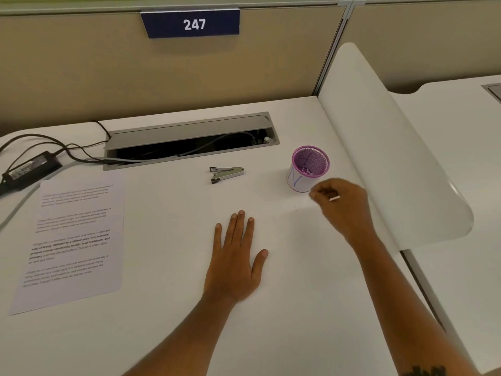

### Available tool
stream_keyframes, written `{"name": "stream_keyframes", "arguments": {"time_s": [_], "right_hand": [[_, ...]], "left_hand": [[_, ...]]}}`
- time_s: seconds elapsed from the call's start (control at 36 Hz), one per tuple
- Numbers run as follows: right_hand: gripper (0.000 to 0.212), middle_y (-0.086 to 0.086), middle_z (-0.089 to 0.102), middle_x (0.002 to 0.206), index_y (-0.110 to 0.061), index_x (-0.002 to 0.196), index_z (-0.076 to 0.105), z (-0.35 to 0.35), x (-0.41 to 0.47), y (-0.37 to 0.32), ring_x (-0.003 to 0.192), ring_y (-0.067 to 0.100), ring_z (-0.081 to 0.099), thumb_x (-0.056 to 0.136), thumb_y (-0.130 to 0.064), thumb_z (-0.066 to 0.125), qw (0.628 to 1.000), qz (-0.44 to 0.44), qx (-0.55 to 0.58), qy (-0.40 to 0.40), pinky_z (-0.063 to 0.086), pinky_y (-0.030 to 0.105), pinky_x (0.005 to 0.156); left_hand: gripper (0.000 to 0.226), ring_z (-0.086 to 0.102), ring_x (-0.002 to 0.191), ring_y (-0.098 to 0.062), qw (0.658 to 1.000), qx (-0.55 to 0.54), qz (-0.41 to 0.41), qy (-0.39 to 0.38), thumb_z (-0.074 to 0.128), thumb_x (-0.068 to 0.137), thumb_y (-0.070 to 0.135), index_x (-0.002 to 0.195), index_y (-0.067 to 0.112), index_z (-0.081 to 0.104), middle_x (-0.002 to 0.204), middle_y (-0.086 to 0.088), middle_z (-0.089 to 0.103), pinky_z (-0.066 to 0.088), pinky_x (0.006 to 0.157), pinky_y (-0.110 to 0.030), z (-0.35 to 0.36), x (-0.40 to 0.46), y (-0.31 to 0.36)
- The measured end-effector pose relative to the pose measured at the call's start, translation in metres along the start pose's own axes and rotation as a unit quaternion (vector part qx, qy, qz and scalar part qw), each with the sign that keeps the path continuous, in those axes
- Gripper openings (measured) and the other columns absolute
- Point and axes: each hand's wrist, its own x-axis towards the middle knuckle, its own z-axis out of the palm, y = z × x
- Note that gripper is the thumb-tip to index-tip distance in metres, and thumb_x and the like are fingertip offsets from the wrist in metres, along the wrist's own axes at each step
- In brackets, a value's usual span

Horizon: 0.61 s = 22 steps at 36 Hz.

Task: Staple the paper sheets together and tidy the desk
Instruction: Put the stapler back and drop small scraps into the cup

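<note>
Printed paper sheets [73,240] lie flat on the white desk [168,321] at the left. A small silver stapler [226,174] lies open on its side in the middle, toward the back. A purple mesh cup [309,168] with a white paper wrap stands to its right, with small items at its bottom. My left hand [238,259] rests flat on the desk, palm down, fingers spread. My right hand [343,204] hovers just in front of the cup, its fingers pinched on a small thin white object [334,198].
An open cable tray [189,142] runs along the back of the desk. A black power adapter [29,169] and cables lie at the far left. A white curved divider [379,147] rises on the right. A beige partition with a "247" sign [191,24] stands behind.
</note>
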Motion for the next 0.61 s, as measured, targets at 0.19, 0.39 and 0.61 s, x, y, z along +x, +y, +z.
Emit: {"name": "stream_keyframes", "arguments": {"time_s": [0.19,0.39,0.61], "right_hand": [[0.014,-0.003,0.073,0.09,-0.01,0.097,0.079,0.03,-0.016,0.036,0.079,0.017,0.068,0.083,-0.007,0.082,0.993,-0.009,-0.08,-0.09,0.06,0.036,0.08],[0.025,0.006,0.075,0.099,-0.007,0.104,0.078,0.049,-0.004,0.038,0.083,0.018,0.065,0.083,-0.018,0.085,0.988,0.003,-0.106,-0.117,0.057,0.033,0.083],[0.016,0.007,0.076,0.098,-0.008,0.099,0.08,0.059,-0.001,0.037,0.087,0.022,0.068,0.088,-0.019,0.081,0.986,-0.004,-0.125,-0.109,0.053,0.029,0.081]], "left_hand": [[0.077,-0.011,0.167,-0.02,1.0,0.001,0.0,0.007,0.02,0.109,0.06,0.171,0.019,0.002,0.18,-0.005,-0.007,0.006,0.135,-0.057,0.0,0.0,0.001],[0.077,-0.009,0.167,-0.02,1.0,0.008,-0.001,0.009,0.022,0.108,0.059,0.171,0.018,0.005,0.18,-0.006,-0.005,0.007,0.134,-0.057,0.002,-0.001,0.0],[0.077,-0.009,0.167,-0.021,1.0,0.008,-0.002,0.008,0.021,0.108,0.06,0.171,0.019,0.004,0.18,-0.005,-0.005,0.007,0.135,-0.057,0.003,0.0,0.0]]}}
